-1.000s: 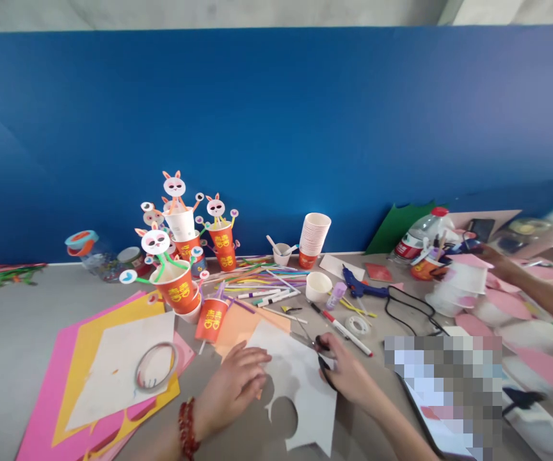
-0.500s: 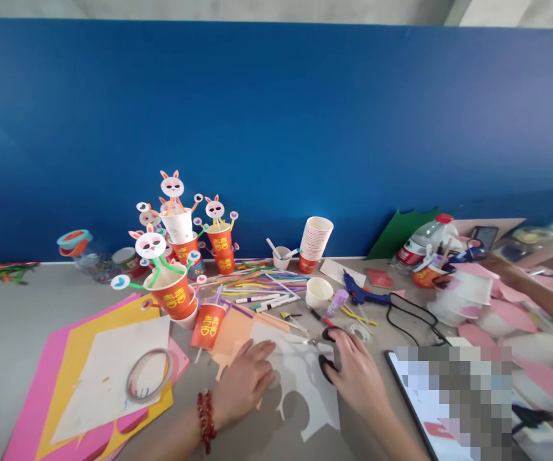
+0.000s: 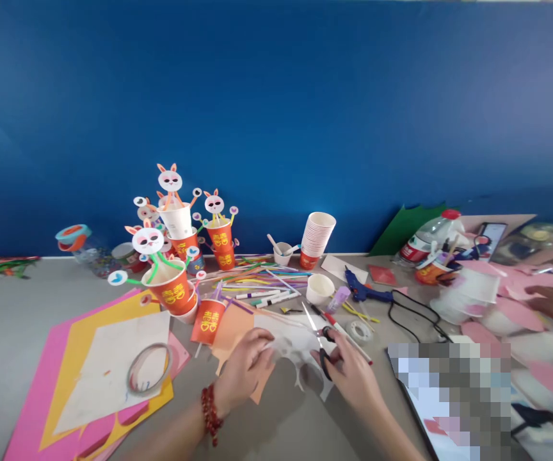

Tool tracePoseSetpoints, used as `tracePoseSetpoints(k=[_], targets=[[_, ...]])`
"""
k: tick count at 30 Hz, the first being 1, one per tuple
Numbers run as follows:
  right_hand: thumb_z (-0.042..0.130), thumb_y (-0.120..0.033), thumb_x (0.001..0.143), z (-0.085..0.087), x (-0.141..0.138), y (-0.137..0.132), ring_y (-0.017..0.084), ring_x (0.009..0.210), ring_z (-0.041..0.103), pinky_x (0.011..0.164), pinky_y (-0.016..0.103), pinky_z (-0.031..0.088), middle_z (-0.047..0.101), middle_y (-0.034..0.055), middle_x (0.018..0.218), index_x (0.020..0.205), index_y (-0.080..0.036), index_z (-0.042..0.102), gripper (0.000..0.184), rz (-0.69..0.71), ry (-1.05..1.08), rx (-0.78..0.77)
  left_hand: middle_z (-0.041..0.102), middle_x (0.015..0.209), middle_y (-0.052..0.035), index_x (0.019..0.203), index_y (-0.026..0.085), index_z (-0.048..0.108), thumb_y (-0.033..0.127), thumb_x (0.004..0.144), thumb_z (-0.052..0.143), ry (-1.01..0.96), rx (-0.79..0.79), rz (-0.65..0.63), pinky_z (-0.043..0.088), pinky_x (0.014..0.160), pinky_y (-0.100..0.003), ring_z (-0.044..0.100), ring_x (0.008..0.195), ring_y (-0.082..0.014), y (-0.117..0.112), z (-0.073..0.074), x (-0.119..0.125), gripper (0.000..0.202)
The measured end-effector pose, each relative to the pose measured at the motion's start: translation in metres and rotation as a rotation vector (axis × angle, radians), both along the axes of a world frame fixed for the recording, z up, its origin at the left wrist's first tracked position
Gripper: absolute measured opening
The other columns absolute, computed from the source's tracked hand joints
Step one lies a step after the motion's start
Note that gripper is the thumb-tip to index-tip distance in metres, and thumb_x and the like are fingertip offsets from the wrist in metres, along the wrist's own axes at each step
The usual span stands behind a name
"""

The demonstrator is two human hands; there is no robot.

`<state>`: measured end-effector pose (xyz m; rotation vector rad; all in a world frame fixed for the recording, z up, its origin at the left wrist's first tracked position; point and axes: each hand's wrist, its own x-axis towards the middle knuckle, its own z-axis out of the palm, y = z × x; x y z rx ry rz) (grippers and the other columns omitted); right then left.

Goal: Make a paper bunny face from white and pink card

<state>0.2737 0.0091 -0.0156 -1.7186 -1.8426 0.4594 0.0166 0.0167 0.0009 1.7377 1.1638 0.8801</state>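
Head view: the left hand (image 3: 244,370) pinches the left edge of a white paper sheet (image 3: 290,342) with rounded cut-outs. The right hand (image 3: 353,378) is closed on black-handled scissors (image 3: 319,333), blades pointing away over the sheet's right side, so the sheet lies between the two hands, just above the grey table (image 3: 12,320). Beyond them a red paper cup (image 3: 171,291) holds green pipe cleaners topped with a bunny face (image 3: 148,240), a small white cup (image 3: 319,288) stands upright and looks empty, another small cup (image 3: 282,253) holds sticks, and a stack of paper cups (image 3: 318,238) stands near the blue wall (image 3: 276,115).
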Motion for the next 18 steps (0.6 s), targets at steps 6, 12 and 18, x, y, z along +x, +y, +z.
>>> tracePoseSetpoints(k=[6,12,18], targets=[[0.055,-0.053,0.085,0.013,-0.015,-0.004,0.02,0.059,0.065,0.053,0.026,0.041,0.068,0.0013,0.067,0.088,-0.023,0.061,0.032,0.07,-0.135,-0.18,0.058,0.074,-0.002,0.087,0.014,0.063,0.054,0.079,0.067,-0.339,-0.398,0.108,0.046,0.057,-0.022,0.054,0.065,-0.0125,-0.001,0.0,-0.017,0.041],[0.059,-0.038,0.083,0.027,-0.02,0.001,0.022,0.069,0.071,0.054,0.026,0.038,0.075,0.0003,0.08,0.094,-0.024,0.054,0.018,0.015,-0.35,-0.165,0.06,0.079,-0.0008,0.105,0.016,0.059,0.046,0.072,0.075,-0.392,-0.447,0.161,0.043,0.05,-0.018,0.053,0.063,-0.0107,-0.003,0.001,-0.018,0.047],[0.06,-0.035,0.085,0.033,-0.015,0.002,0.022,0.064,0.07,0.049,0.025,0.029,0.073,-0.0009,0.073,0.095,-0.024,0.056,0.015,0.068,-0.583,-0.13,0.062,0.078,-0.0016,0.099,0.015,0.058,0.046,0.079,0.07,-0.386,-0.44,0.117,0.045,0.051,-0.02,0.056,0.064,-0.0119,-0.006,-0.002,-0.022,0.039]])
